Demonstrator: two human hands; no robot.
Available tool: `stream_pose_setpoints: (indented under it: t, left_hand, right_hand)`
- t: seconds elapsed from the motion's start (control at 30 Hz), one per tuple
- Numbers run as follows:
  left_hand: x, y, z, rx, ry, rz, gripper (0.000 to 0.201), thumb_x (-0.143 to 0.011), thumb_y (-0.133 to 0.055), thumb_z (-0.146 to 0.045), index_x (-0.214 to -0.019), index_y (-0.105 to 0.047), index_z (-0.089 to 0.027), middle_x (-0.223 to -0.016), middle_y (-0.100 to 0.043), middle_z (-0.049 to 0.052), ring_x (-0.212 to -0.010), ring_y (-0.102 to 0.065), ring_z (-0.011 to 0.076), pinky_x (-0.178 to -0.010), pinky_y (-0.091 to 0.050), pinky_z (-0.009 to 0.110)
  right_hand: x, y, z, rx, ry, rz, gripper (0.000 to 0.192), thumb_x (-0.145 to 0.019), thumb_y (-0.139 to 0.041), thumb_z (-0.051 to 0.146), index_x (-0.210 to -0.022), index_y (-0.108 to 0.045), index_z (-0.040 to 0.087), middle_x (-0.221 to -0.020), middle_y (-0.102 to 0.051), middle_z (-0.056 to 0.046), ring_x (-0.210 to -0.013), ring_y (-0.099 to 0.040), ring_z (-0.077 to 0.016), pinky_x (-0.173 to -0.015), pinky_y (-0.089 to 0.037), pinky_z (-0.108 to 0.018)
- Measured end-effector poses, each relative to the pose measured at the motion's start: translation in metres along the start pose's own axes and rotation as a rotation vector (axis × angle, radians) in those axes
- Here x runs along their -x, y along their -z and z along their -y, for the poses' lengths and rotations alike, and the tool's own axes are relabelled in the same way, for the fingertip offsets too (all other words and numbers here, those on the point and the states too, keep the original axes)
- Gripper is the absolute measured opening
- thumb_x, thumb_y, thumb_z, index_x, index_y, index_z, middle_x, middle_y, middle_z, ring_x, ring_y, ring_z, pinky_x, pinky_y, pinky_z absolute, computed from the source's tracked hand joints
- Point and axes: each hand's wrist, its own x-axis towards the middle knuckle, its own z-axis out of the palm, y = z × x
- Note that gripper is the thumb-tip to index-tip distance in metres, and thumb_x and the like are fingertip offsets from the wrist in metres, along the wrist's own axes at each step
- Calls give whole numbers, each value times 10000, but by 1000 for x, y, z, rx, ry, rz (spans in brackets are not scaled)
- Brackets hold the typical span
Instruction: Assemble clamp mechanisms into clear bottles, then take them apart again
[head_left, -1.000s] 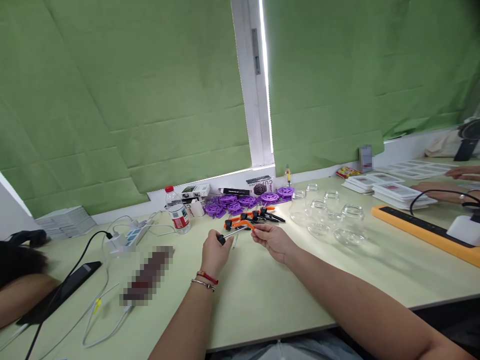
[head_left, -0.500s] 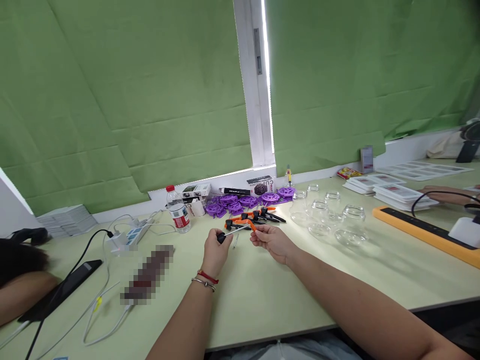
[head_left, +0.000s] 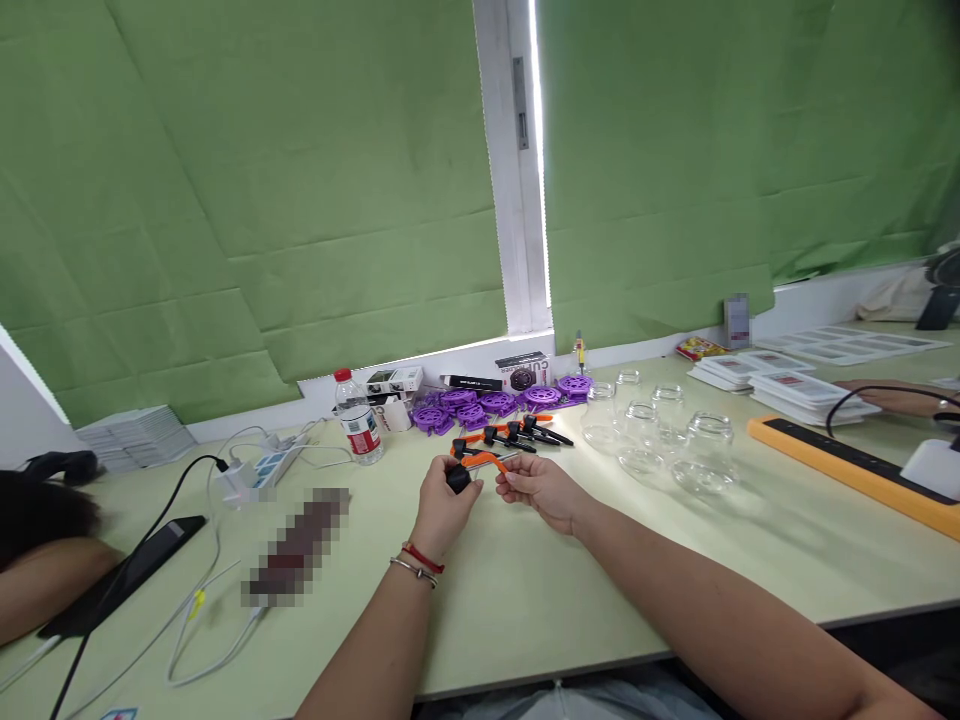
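Observation:
In the head view, my left hand (head_left: 448, 505) is closed around a black-ended metal rod, whose black end (head_left: 458, 479) shows between thumb and fingers. An orange bent handle (head_left: 487, 460) runs along the rod and reaches the black end. My right hand (head_left: 541, 490) pinches the other end of the orange handle, close to the rod's tip. Just beyond both hands lie several black-and-orange pieces (head_left: 517, 436) of similar look. Behind those sits a row of purple slotted discs (head_left: 497, 403).
Several clear glass jars (head_left: 703, 455) stand to the right, before an orange power strip (head_left: 847, 470) and stacks of white cards (head_left: 806, 390). On the left are a water bottle (head_left: 358, 420), cables, a dark tablet (head_left: 127, 575) and another person's arm (head_left: 56, 590).
The orange handle has come left along the metal rod to the black end. My left hand has shifted slightly right, bringing the hands closer together.

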Motion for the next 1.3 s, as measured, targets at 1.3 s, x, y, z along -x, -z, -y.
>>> stream_pose_setpoints:
  t: [1.3]
  left_hand:
    - [-18, 23, 8, 913, 226, -101, 260, -766, -573, -416, -747, -518, -162, -582, -513, -35, -469, -478, 92, -498, -379, 252]
  right_hand:
    - [-13, -12, -9, 1619, 475, 210, 321, -838, -434, 93, -1101, -609, 150, -1048, -662, -108, -920, -617, -188, -766, -467, -278]
